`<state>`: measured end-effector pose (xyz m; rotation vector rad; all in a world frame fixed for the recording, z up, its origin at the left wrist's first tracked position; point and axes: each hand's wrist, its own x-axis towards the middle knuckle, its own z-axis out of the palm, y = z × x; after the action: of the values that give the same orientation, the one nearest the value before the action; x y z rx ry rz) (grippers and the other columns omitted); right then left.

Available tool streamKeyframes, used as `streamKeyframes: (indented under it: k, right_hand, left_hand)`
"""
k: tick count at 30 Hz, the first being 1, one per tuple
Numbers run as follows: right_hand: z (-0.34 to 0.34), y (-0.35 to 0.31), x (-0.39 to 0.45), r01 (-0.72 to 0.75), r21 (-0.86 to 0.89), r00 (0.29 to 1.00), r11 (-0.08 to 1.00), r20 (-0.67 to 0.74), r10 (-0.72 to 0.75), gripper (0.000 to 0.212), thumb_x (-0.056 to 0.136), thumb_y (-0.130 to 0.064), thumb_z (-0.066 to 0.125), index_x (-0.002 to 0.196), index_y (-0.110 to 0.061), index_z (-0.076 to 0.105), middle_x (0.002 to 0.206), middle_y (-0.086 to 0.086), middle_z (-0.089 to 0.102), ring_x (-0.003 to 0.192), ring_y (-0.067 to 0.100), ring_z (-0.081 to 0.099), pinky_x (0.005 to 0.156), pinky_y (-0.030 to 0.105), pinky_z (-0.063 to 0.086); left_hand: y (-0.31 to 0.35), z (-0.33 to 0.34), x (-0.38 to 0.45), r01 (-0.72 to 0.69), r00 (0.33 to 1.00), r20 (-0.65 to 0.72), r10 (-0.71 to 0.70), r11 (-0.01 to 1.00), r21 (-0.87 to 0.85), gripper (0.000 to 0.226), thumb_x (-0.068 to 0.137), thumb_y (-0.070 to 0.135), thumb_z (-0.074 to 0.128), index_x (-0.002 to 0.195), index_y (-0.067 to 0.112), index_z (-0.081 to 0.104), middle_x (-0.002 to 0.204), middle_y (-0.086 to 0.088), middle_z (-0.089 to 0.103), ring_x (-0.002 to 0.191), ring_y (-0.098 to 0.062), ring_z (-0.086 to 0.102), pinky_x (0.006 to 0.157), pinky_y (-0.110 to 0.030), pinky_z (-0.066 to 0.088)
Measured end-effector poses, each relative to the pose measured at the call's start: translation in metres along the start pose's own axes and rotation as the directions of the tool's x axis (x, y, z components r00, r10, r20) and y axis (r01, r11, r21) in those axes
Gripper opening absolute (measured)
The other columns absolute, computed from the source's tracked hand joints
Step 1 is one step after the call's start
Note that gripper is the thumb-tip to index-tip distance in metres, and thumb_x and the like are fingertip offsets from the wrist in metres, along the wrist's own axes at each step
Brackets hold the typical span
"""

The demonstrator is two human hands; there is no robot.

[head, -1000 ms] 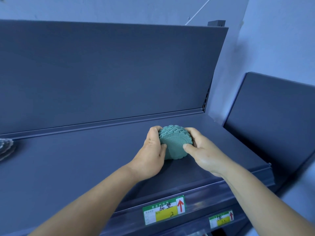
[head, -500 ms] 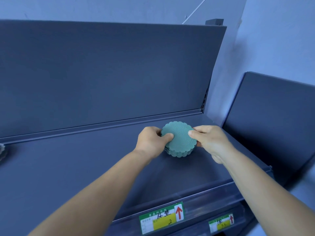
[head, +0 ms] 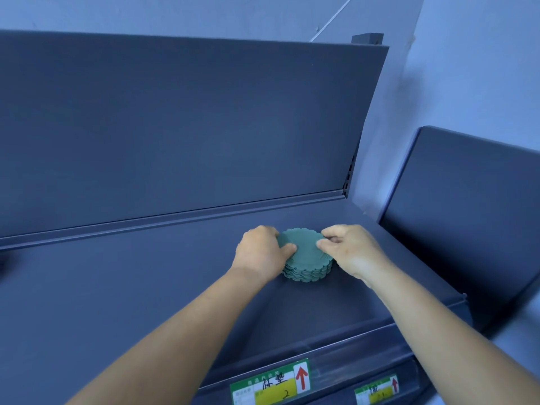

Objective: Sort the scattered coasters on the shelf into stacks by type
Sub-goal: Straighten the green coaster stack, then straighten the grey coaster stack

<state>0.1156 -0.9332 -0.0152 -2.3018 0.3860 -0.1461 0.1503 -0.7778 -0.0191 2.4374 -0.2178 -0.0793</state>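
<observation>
A stack of green round coasters with scalloped edges [head: 306, 258] lies flat on the dark shelf [head: 146, 287], toward its right end. My left hand [head: 261, 254] grips the stack's left side, thumb on top. My right hand [head: 350, 252] grips the right side, thumb and curled fingers at the top coaster's edge. Both hands hide the sides of the stack.
The shelf's dark back panel [head: 175, 127] rises behind the stack. A second dark panel [head: 467, 214] stands to the right. Green and yellow price labels [head: 270, 385] sit on the shelf's front rail. The pale wall [head: 467, 68] is behind.
The coaster stack, held on edge a second ago, has been laid flat on the shelf farther back. Both hands stay on its sides. The grey coasters at far left left the view.
</observation>
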Motion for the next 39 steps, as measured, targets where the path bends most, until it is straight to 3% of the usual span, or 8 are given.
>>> streamKeyframes:
  k: [4, 7, 10, 13, 16, 21, 31, 39]
  right_hand:
    - [0.000, -0.001, 0.000, 0.048, -0.142, 0.999, 0.989, 0.020, -0.046, 0.025, 0.092, -0.026, 0.055, 0.106, -0.011, 0.068, 0.106, 0.013, 0.070, 0.102, 0.028, 0.063, 0.088, 0.037, 0.050]
    - [0.000, -0.002, 0.002, 0.077, -0.294, 0.997, 0.953, 0.033, -0.070, 0.025, 0.093, -0.029, 0.049, 0.103, -0.010, 0.063, 0.112, 0.010, 0.066, 0.100, 0.027, 0.059, 0.084, 0.035, 0.048]
    - [0.001, -0.009, -0.004, 0.145, -0.409, 0.989, 0.901, 0.059, -0.132, 0.040, 0.096, -0.035, 0.044, 0.132, -0.021, 0.048, 0.138, 0.001, 0.047, 0.124, 0.022, 0.042, 0.099, 0.035, 0.040]
    - [0.007, -0.024, -0.017, 0.248, -0.460, 0.968, 0.852, 0.081, -0.238, 0.052, 0.097, -0.038, 0.041, 0.145, -0.022, 0.032, 0.150, -0.004, 0.034, 0.137, 0.020, 0.029, 0.110, 0.034, 0.029]
    - [0.020, -0.042, -0.032, 0.329, -0.462, 0.944, 0.823, 0.137, -0.300, 0.057, 0.096, -0.042, 0.043, 0.147, -0.023, 0.026, 0.153, -0.007, 0.028, 0.141, 0.017, 0.023, 0.112, 0.031, 0.023]
    - [0.054, -0.083, -0.055, 0.426, -0.384, 0.903, 0.819, 0.241, -0.356, 0.062, 0.096, -0.044, 0.042, 0.149, -0.023, 0.020, 0.155, -0.010, 0.023, 0.143, 0.012, 0.017, 0.113, 0.028, 0.020]
    - [0.161, -0.180, -0.104, 0.552, -0.301, 0.816, 0.778, 0.388, -0.429, 0.060, 0.096, -0.043, 0.043, 0.149, -0.025, 0.021, 0.155, -0.012, 0.022, 0.143, 0.011, 0.017, 0.114, 0.030, 0.022]
    - [0.246, -0.255, -0.138, 0.573, -0.252, 0.789, 0.780, 0.426, -0.442, 0.059, 0.096, -0.043, 0.043, 0.148, -0.024, 0.022, 0.154, -0.012, 0.023, 0.142, 0.012, 0.019, 0.112, 0.029, 0.023]
  left_hand:
    - [0.000, 0.000, 0.001, -0.032, 0.999, 0.034, 0.029, 0.996, 0.085, 0.032, 0.090, 0.038, 0.054, 0.097, 0.008, 0.064, 0.093, -0.007, 0.068, 0.082, -0.025, 0.062, 0.068, -0.032, 0.050]
    - [0.001, -0.002, -0.003, -0.089, 0.996, 0.031, 0.084, 0.974, 0.208, 0.035, 0.093, 0.040, 0.047, 0.095, 0.006, 0.055, 0.093, -0.007, 0.059, 0.086, -0.026, 0.055, 0.066, -0.031, 0.043]
    - [-0.003, -0.010, -0.010, -0.128, 0.992, 0.018, 0.128, 0.949, 0.287, 0.033, 0.095, 0.043, 0.042, 0.096, 0.010, 0.047, 0.098, -0.007, 0.049, 0.098, -0.027, 0.048, 0.071, -0.031, 0.037]
    - [-0.010, -0.023, -0.020, -0.165, 0.985, 0.009, 0.175, 0.911, 0.377, 0.041, 0.096, 0.043, 0.041, 0.121, 0.011, 0.047, 0.115, -0.007, 0.051, 0.114, -0.025, 0.044, 0.078, -0.032, 0.040]
    - [-0.027, -0.040, -0.031, -0.168, 0.982, -0.004, 0.188, 0.885, 0.434, 0.045, 0.096, 0.040, 0.041, 0.133, 0.013, 0.042, 0.126, -0.005, 0.048, 0.121, -0.022, 0.040, 0.090, -0.035, 0.045]
    - [-0.072, -0.077, -0.055, -0.114, 0.985, -0.062, 0.160, 0.880, 0.460, 0.047, 0.096, 0.040, 0.041, 0.137, 0.017, 0.038, 0.135, -0.001, 0.045, 0.126, -0.020, 0.038, 0.096, -0.032, 0.040]
    - [-0.193, -0.177, -0.108, 0.038, 0.985, -0.166, 0.041, 0.893, 0.449, 0.050, 0.096, 0.041, 0.042, 0.140, 0.020, 0.034, 0.135, 0.001, 0.043, 0.126, -0.019, 0.039, 0.099, -0.032, 0.041]
    - [-0.283, -0.254, -0.130, 0.079, 0.976, -0.217, 0.023, 0.890, 0.449, 0.054, 0.094, 0.042, 0.045, 0.142, 0.022, 0.031, 0.136, 0.001, 0.044, 0.126, -0.019, 0.039, 0.096, -0.032, 0.040]
